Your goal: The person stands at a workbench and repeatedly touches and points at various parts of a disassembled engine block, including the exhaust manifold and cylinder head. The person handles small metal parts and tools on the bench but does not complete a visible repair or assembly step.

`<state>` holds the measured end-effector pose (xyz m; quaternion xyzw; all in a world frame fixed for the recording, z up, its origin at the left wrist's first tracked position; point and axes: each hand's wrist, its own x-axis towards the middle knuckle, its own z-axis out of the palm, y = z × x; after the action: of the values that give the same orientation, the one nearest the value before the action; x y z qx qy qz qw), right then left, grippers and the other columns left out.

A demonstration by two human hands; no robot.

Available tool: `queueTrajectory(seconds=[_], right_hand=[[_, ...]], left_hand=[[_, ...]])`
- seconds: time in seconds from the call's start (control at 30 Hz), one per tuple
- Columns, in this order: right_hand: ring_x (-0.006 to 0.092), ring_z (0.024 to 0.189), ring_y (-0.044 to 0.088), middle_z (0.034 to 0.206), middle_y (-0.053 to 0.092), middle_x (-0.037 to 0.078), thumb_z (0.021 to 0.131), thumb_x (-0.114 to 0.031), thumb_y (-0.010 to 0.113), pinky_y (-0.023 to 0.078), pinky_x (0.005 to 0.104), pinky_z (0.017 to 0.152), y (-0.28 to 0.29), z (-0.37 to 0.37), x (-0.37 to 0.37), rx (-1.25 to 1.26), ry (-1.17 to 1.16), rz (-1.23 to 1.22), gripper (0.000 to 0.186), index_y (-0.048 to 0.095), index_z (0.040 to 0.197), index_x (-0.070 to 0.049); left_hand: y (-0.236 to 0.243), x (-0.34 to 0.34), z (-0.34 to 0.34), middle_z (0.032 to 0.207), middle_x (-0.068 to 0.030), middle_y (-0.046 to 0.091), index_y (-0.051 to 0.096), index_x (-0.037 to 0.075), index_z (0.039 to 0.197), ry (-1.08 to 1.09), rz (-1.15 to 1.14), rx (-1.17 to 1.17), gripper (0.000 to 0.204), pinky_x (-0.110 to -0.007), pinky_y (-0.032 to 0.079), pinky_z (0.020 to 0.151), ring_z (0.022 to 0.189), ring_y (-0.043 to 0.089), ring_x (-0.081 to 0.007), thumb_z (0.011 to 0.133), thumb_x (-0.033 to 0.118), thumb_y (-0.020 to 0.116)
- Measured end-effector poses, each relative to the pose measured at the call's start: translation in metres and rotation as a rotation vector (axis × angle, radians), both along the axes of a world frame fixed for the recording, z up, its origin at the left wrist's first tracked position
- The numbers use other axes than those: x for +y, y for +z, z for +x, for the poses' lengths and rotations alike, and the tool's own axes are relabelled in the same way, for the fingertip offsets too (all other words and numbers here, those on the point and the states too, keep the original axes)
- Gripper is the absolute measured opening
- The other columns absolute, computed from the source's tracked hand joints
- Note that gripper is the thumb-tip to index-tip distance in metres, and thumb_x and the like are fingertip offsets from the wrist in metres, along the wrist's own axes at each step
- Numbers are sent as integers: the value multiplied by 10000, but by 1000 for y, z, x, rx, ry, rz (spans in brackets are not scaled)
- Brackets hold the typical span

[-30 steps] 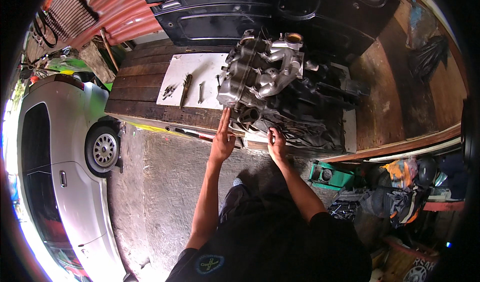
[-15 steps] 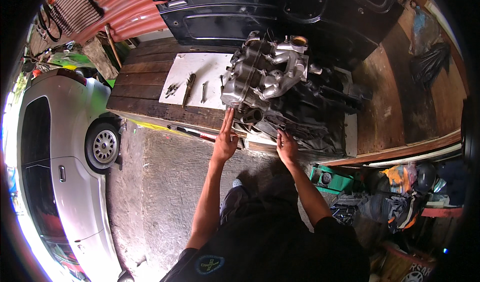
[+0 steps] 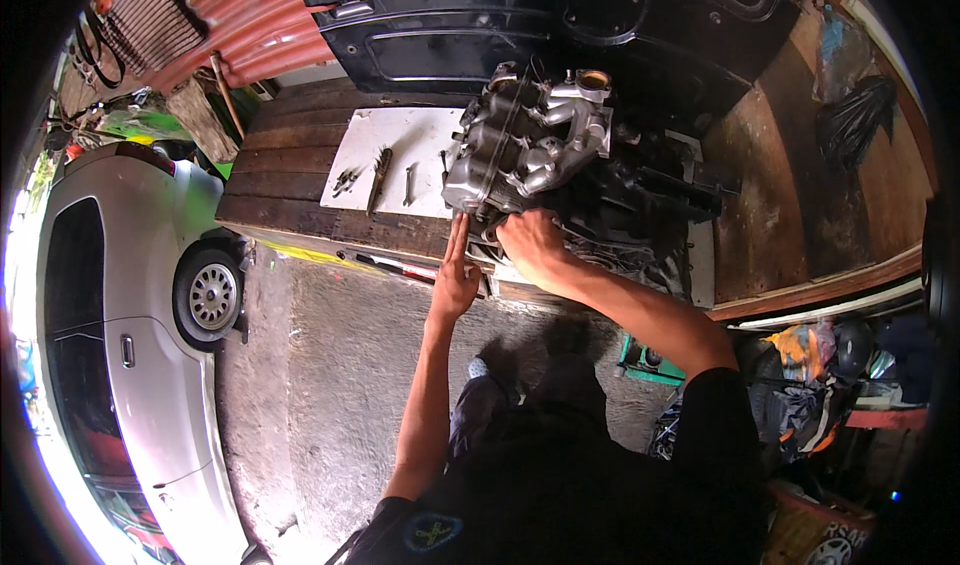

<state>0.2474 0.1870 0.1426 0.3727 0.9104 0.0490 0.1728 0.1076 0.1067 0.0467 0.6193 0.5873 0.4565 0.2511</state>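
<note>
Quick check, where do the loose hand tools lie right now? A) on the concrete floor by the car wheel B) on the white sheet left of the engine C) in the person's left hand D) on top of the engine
B: the loose tools rest on the white sheet spread over the wooden bench, left of the engine, while the left hand and right hand are both at the engine's near edge.

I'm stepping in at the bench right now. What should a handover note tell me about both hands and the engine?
Left hand: open, fingers stretched, tips against the near lower edge of the engine.
Right hand: on the engine's lower front, fingers curled; whether it grips anything cannot be seen.
Engine sits on the wooden bench; tools lie on the white sheet, untouched.
Done and left: cannot tell.
</note>
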Motion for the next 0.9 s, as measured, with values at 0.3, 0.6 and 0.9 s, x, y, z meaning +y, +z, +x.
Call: queueTrajectory(seconds=[0.3, 0.6, 0.9], right_hand=[[376, 765, 650, 797, 655, 183, 827, -125, 607, 514, 436, 627, -43, 81, -32, 747, -246, -10, 106, 641, 869, -33], [209, 707, 654, 799, 674, 100, 922, -235, 628, 488, 333, 626, -173, 120, -64, 1204, -664, -354, 215, 658, 1009, -40], [12, 568, 405, 702, 508, -57, 969, -184, 569, 295, 186, 489, -132, 142, -47, 1707, -767, -371, 130, 615, 948, -65]], left_hand=[[6, -4, 4, 1555, -157, 233, 231, 124, 1513, 21, -8, -87, 869, -364, 398, 1038, 1398, 293, -350, 702, -102, 444], [-5, -9, 8, 1455, -187, 400, 353, 67, 1447, 153, 98, -88, 740, -367, 475, 918, 1308, 430, -352, 728, -67, 466], [-36, -6, 58, 870, -95, 704, 655, -20, 1033, 307, -157, -370, 211, -289, 512, 714, 775, 648, -154, 928, 131, 551]])
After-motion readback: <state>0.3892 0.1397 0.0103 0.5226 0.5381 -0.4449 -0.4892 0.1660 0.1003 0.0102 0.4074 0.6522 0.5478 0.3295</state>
